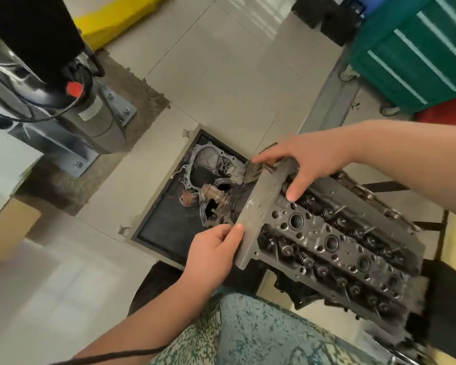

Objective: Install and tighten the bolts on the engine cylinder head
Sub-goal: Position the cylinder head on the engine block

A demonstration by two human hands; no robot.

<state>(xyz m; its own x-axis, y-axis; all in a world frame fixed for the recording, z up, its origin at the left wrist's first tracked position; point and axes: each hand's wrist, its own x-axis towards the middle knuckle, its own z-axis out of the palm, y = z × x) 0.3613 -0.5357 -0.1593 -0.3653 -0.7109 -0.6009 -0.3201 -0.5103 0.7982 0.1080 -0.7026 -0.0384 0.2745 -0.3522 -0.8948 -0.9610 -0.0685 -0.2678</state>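
Positioning step: dark grey metal engine cylinder head (327, 243) held at its end plate, left hand (212, 255) pinching the near corner, right hand (304, 164) curled over the far corner. No bolts visible (none started); next, steady seating.

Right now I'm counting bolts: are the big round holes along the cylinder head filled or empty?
Empty: the big holes in the cylinder head look dark and open, with no bolt heads visible.

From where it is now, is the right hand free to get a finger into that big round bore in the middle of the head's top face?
Probably yes. The right hand rests on the end of the cylinder head, and the bore lies open and uncovered just beyond its fingertips. The left hand grips the end plate, clear of that path.
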